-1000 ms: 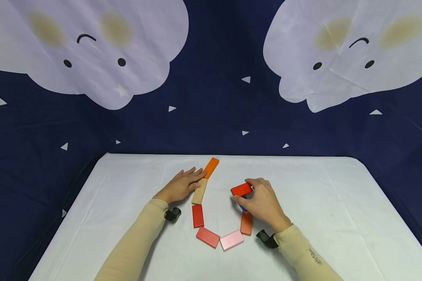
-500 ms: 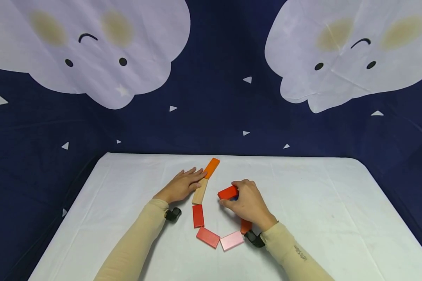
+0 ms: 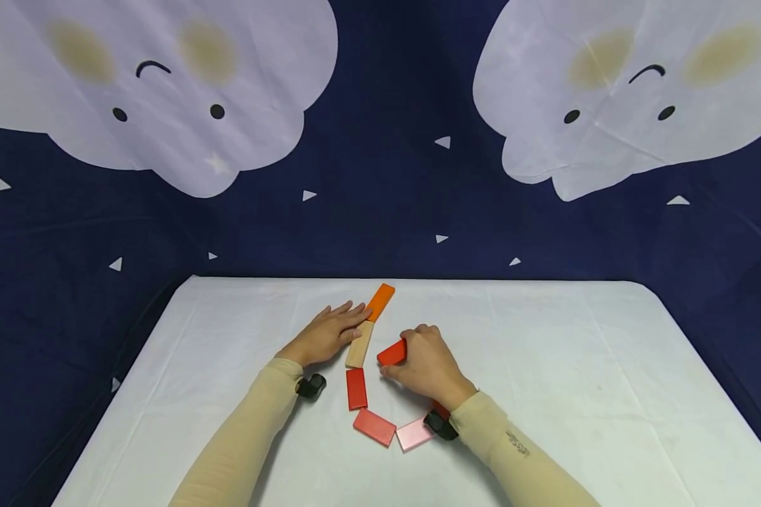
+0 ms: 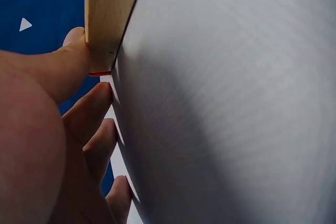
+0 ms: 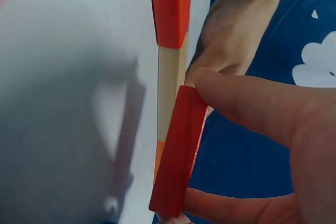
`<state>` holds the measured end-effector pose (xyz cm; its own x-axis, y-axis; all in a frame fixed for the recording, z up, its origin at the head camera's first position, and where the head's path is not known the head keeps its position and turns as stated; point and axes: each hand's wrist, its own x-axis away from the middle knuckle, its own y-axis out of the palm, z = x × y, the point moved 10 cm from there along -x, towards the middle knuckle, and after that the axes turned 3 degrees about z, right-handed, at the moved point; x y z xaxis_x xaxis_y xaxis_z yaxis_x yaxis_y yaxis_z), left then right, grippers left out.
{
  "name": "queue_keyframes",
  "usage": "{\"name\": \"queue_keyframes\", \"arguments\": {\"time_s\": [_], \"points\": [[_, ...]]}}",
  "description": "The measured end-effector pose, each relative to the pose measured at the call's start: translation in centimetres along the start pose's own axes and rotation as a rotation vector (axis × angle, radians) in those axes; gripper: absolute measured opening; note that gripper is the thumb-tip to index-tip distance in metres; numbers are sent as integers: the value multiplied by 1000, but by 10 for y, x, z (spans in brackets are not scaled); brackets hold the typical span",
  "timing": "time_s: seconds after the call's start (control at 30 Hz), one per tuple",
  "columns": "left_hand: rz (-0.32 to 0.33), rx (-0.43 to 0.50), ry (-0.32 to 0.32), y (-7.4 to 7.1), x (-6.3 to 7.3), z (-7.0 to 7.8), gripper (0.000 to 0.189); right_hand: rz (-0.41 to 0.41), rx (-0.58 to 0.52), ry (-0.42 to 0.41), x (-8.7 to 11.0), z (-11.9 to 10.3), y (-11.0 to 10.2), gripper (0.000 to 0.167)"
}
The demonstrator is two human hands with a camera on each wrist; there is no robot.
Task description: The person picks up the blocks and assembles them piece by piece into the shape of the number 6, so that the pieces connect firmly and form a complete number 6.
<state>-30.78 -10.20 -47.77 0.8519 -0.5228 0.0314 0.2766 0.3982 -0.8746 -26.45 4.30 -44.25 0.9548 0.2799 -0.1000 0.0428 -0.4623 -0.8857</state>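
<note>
My right hand (image 3: 428, 366) pinches a red wooden block (image 3: 392, 353) between thumb and fingers, right of a curved row of blocks. In the right wrist view the held block (image 5: 181, 150) is tilted, with its shadow falling on the table. My left hand (image 3: 325, 339) lies with fingers extended along the outer side of the row, at a plain wood block (image 3: 359, 348) and an orange block (image 3: 381, 301). In the left wrist view the thumb meets the side of the plain wood block (image 4: 110, 17). Below it comes a red block (image 3: 356, 389) lying flat.
A coral-red block (image 3: 374, 427) and a pink block (image 3: 412, 434) form the row's near curve. An orange-red block (image 3: 441, 408) is mostly hidden by my right wrist and its black camera (image 3: 440, 425). The white table (image 3: 577, 380) ends at a navy cloth backdrop (image 3: 380, 232).
My right hand has moved left with the red block toward the plain wood block. A blue patch seen below the block earlier is now hidden. The left hand has stayed in place.
</note>
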Motion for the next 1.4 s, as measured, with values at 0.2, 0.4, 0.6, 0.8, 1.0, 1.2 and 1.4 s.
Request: {"name": "queue_keyframes", "arguments": {"time_s": [0.2,0.4,0.6,0.8,1.0,1.2,1.4], "points": [[3,3,6,0,-1,1,51,-51,35,2,-3,-5,11,67],[9,8,14,0,-1,1,51,-85,63,-8,-4,-7,19,64],[9,21,19,0,-1,2,51,-111,68,-22,-5,-11,23,61],[6,22,13,0,0,1,51,-133,75,-39,-7,-15,26,60],[1,24,11,0,0,2,52,-135,89,-48,-9,-18,27,62],[-4,24,10,1,1,2,52,-141,37,-36,-8,-16,25,72],[-4,16,3,0,0,2,52,-87,-100,17,-11,6,-4,70]]}}
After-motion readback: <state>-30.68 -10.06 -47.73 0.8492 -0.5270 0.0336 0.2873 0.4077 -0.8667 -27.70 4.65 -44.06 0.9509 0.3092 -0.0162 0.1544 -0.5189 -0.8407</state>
